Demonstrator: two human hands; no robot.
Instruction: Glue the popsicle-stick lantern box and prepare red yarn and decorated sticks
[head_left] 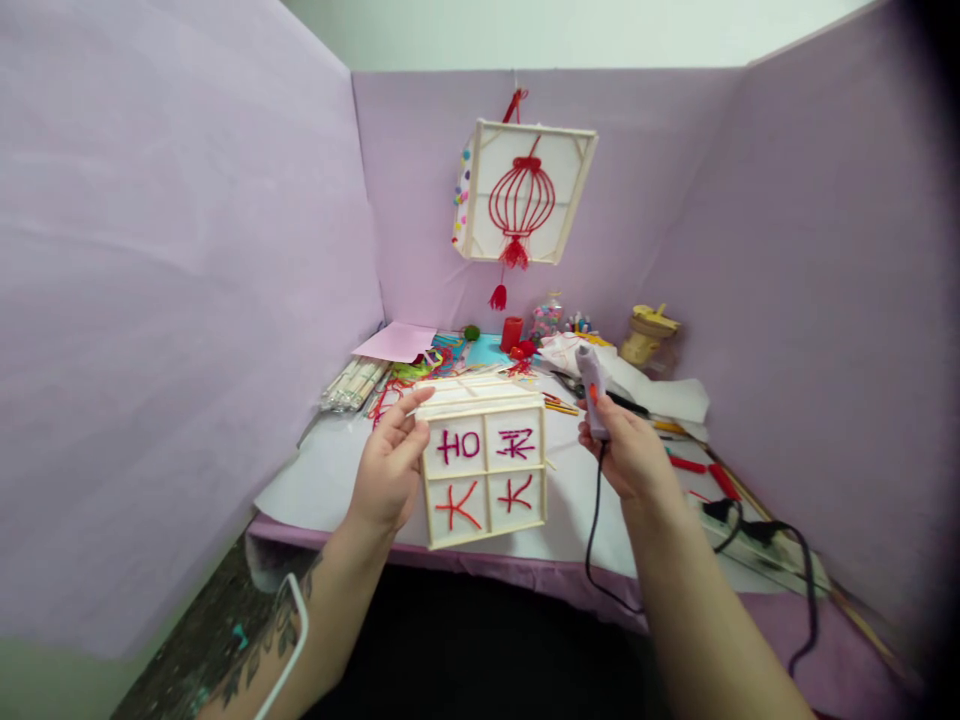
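Note:
My left hand [394, 455] grips the upper left corner of a box-shaped paper lantern [486, 480] with a pale stick frame. Its front is split into panes that bear characters in purple and red. The lantern is held tilted above the front of the table. To its right, my right hand [626, 445] is closed round a hot glue gun [592, 395], pale with an orange trigger, nozzle pointing up. A black cord [596, 510] hangs from the glue gun's lower end. The nozzle and the lantern are apart.
A finished-looking lantern [525, 195] hangs on the back wall. Red yarn, a pompom jar [546, 318], a red roll [511, 333], pink paper [397, 342] and a bag of sticks [356, 385] lie behind. A power strip [772, 550] is at right; lilac walls enclose three sides.

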